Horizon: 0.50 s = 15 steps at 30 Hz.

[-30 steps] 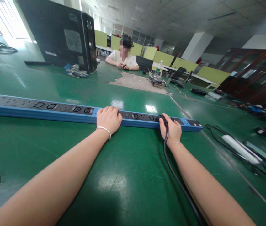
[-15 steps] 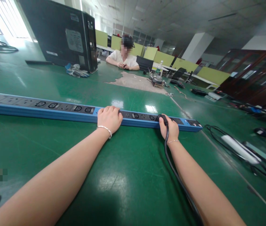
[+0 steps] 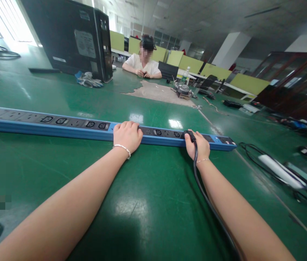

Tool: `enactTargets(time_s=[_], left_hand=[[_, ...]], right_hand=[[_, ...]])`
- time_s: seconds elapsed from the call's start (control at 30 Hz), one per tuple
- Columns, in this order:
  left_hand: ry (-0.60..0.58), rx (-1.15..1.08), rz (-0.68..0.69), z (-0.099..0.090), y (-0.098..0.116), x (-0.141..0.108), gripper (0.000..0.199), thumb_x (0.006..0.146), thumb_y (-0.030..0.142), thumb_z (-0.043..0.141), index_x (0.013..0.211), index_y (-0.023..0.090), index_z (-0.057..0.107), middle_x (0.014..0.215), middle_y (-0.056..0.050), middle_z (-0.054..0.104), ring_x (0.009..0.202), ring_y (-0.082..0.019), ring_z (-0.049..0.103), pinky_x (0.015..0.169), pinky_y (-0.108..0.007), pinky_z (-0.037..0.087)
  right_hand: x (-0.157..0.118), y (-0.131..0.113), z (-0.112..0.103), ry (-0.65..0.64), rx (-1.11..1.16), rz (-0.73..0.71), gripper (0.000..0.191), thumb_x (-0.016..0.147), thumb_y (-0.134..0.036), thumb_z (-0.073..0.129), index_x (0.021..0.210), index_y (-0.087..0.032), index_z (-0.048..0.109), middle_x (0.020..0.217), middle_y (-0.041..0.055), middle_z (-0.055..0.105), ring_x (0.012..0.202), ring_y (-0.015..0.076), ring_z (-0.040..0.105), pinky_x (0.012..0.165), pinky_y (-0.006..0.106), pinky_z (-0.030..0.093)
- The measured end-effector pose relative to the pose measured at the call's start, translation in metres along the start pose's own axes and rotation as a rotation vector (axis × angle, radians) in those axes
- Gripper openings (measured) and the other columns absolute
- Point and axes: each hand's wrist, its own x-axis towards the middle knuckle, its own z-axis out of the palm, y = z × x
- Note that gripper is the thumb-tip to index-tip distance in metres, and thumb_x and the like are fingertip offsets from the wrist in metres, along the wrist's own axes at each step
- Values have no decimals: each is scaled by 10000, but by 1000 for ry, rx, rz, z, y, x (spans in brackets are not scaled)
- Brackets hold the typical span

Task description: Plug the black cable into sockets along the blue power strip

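Observation:
A long blue power strip with a row of black sockets lies across the green surface in front of me. My left hand is closed over its middle, fingers wrapped across the far edge. Toward the strip's right end, my right hand grips a black power plug. The plug sits at a socket on the strip's top; its prongs are hidden, so how deep it goes in I cannot tell. From it a black cable runs down along my right forearm and out of view.
A black computer case stands at the back left, with gloves beside it. Farther back, a person sits holding something small. At right lie cables and a white bar. A bottle stands behind a small device.
The view has shifted slightly. My right hand and the plug appear a little farther right, still at the strip. My left hand keeps its hold.

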Motion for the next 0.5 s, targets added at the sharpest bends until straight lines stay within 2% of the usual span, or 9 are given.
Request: enactTargets(time_s=[0.27,0.5], left_hand=[[-2,-1,16,-1,-1,0,377,891,321,325,1073,205,634,1125,-86,643,1091,-262,526,920,-413,319],[37,14,35,2,-2,-1,375,898,300,316,1066,199,636,1104,-84,651,1069,-259,535,907,-408,320]], right_hand=[[-4,-2,4,27,28,16,426,861,-403,410,1130,-175,649,1132,114,665,1102,245,578,970,404,393],[2,5,11,100,228,60,440,847,-485,427,1031,-172,676,1057,106,695,1005,232,621,987,444,366]])
